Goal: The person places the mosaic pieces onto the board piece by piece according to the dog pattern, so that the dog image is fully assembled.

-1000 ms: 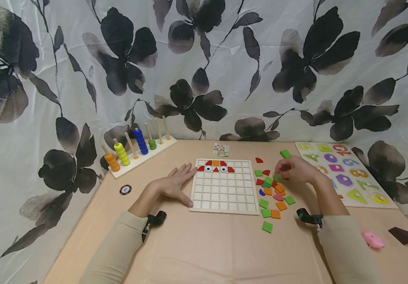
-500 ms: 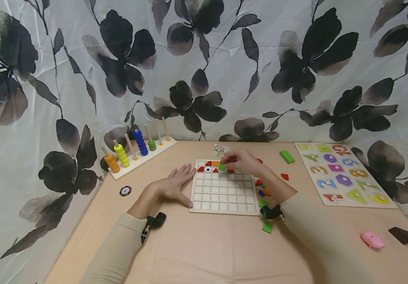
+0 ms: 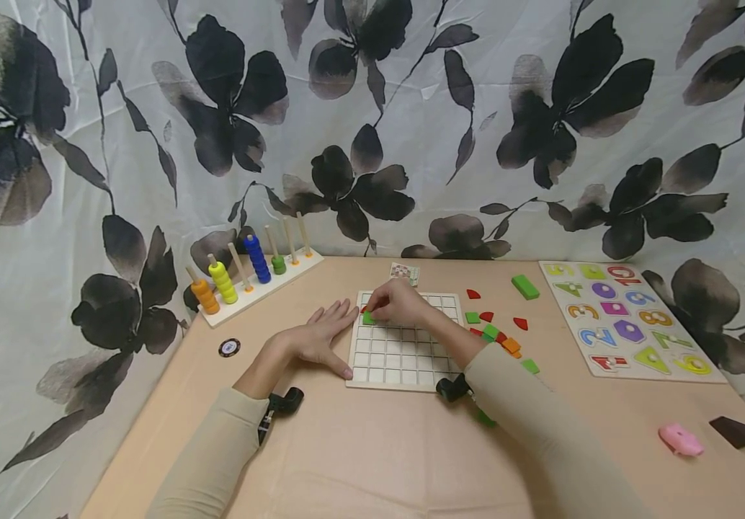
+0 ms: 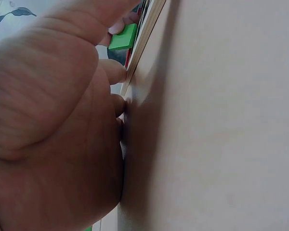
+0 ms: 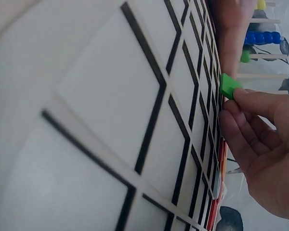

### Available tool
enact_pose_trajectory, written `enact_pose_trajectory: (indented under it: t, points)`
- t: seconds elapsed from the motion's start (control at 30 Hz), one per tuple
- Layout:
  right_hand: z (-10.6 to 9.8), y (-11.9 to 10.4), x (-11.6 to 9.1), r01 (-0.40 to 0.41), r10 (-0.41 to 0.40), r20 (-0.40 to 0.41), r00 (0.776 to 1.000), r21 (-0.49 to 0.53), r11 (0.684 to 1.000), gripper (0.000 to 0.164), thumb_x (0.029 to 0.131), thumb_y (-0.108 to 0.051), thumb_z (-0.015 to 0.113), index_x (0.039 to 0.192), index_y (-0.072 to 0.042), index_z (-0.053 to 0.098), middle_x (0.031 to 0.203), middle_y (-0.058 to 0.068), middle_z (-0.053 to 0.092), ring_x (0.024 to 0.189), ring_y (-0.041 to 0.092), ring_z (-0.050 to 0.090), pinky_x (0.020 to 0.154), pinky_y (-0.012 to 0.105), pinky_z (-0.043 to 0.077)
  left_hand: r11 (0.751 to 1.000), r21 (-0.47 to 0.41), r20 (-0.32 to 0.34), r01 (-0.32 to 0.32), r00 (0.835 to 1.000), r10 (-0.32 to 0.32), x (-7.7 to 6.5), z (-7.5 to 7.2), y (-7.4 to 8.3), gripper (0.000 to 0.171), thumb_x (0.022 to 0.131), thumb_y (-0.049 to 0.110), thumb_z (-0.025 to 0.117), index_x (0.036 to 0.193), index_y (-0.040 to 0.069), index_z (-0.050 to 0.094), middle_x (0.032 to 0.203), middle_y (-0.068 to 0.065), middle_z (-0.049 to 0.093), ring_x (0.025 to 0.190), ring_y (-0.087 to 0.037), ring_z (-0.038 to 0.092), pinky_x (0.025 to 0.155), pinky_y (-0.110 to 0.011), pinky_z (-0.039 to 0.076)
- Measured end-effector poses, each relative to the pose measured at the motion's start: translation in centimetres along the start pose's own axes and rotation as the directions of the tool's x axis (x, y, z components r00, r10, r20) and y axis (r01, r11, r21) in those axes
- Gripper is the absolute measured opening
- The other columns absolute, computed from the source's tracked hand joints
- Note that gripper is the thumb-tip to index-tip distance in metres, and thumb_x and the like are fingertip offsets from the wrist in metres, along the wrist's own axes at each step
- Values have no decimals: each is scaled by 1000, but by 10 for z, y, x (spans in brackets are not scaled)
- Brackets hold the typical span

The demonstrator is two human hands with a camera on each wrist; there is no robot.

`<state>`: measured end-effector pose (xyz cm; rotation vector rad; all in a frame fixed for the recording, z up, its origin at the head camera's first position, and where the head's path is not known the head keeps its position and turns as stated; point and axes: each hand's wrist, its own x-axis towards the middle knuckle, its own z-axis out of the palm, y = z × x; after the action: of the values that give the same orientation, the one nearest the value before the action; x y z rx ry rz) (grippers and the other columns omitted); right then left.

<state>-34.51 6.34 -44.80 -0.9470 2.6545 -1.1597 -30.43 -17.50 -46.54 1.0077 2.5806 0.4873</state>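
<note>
A white grid board (image 3: 405, 360) with square cells lies in the middle of the table. My right hand (image 3: 398, 303) pinches a green square tile (image 5: 229, 86) between thumb and fingers over the board's upper left cells. In the left wrist view the same green tile (image 4: 123, 37) shows just above the board's edge. The red and eye-patterned pieces in the top rows are mostly hidden under that hand. My left hand (image 3: 310, 342) lies with fingers spread at the board's left edge, fingertips and thumb touching it.
Loose red, green and orange tiles (image 3: 511, 346) lie right of the board, partly behind the right forearm. A small picture card (image 3: 405, 274) is behind it. Around these are a peg stacker (image 3: 262, 285), a round chip (image 3: 229, 347), a green block (image 3: 525, 287), a number puzzle (image 3: 628, 317) and a pink toy (image 3: 680, 439).
My right hand has picked a green tile from the loose pieces and carried it left across the board to its upper left part. The left hand has stayed in place.
</note>
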Motion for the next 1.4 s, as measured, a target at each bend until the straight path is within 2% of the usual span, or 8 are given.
enact_pose_trajectory:
  t: [0.27, 0.57, 0.8, 0.93, 1.1, 1.23, 1.4]
  points:
    - [6, -5, 3, -27, 27, 7, 1000, -54, 998, 7, 82, -4, 74, 88, -7, 76, 87, 2, 73, 79, 12, 64, 70, 25, 51, 1000, 11, 1, 7, 1000, -7, 0, 0, 0, 130, 63, 73, 72, 155, 13, 3, 160, -15, -8, 146, -32, -10, 116, -53, -3]
    - [9, -10, 4, -53, 54, 6, 999, -109, 993, 8, 82, -3, 74, 89, -6, 76, 88, 3, 73, 81, 14, 65, 71, 26, 52, 1000, -3, 1, 5, 1000, -5, 0, -1, 0, 130, 63, 73, 73, 156, 14, 3, 160, -15, -8, 146, -31, -11, 116, -53, -4]
    - [11, -11, 4, -69, 88, 71, 994, -237, 969, 15, 84, -8, 73, 99, -9, 76, 97, -1, 71, 88, 9, 63, 77, 26, 52, 1000, -13, 7, 14, 1000, -14, 1, -1, -1, 131, 62, 73, 73, 156, 15, 3, 160, -14, -9, 146, -30, -11, 116, -52, -5]
    - [10, -10, 2, -65, 87, 82, 993, -247, 967, 17, 86, -9, 72, 102, -10, 76, 101, 0, 72, 93, 10, 64, 79, 26, 52, 1000, -10, 9, 15, 1000, -15, 1, -1, -1, 131, 62, 73, 73, 156, 15, 3, 160, -14, -9, 147, -31, -11, 116, -52, -5]
    - [-9, -11, -18, -52, 58, 23, 998, -188, 981, 22, 87, -11, 70, 109, -9, 74, 99, 1, 70, 82, 13, 60, 71, 29, 50, 1000, -7, 4, 18, 1000, -18, 2, 0, -1, 131, 62, 74, 73, 156, 16, 3, 160, -13, -9, 146, -31, -11, 116, -52, -5]
    - [-39, -10, -49, -44, 36, -51, 998, -163, 986, 25, 87, -17, 72, 112, -14, 72, 100, 1, 69, 78, 16, 55, 65, 30, 49, 1000, -7, 0, 23, 1000, -23, 3, 1, -2, 131, 61, 74, 73, 156, 16, 3, 160, -13, -10, 147, -30, -11, 116, -52, -5]
    - [-78, 1, -90, -87, 69, -103, 992, -185, 979, 25, 88, -22, 71, 113, -22, 70, 102, -6, 65, 82, 16, 55, 67, 32, 50, 999, -4, 2, 32, 999, -32, 3, 2, -1, 132, 60, 74, 74, 156, 16, 3, 160, -13, -9, 147, -30, -11, 116, -52, -5]
